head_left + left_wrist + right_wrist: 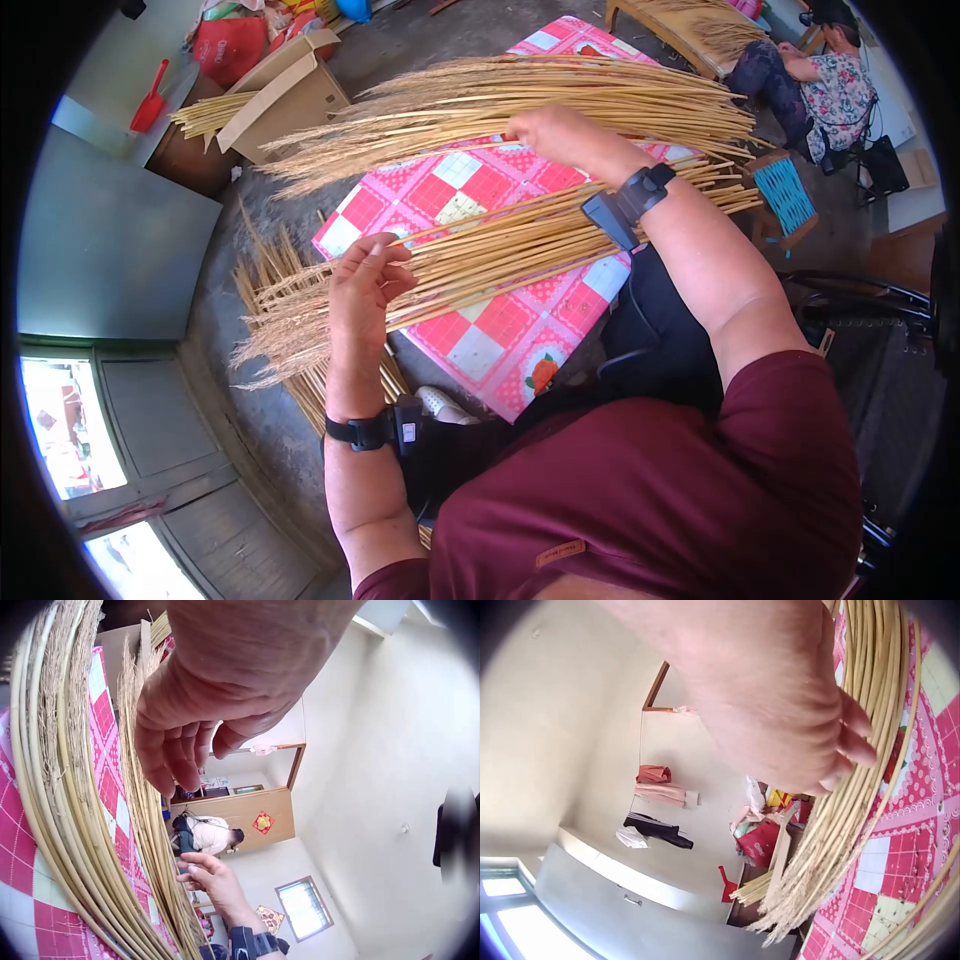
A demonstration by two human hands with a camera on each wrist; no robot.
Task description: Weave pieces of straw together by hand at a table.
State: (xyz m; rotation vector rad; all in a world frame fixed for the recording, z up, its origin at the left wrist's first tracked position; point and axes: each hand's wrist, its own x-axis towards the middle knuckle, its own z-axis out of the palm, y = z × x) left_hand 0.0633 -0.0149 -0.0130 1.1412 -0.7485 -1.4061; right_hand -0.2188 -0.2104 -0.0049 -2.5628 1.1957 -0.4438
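Two bundles of long, feathery-tipped stalks lie on a red-and-white checked cloth (480, 350). My left hand (365, 290) is above the feathery end of the near bundle (520, 240), fingers loosely bent; in the left wrist view that hand (225, 697) shows a gap between thumb and fingers. At the far bundle (560, 90), my right hand (565, 138) hangs over the near edge. The left wrist view has the right hand (217, 885) with its fingers loosely apart; in the right wrist view its bent fingers (855, 739) overlap the stalks, and contact is unclear.
A cardboard box (290, 100) with more stalks stands at the back left, near a red dustpan (150, 108). More stalks (310, 385) are below the cloth's left side. A stool with blue webbing (788, 200) and a seated person (835, 95) are at the right.
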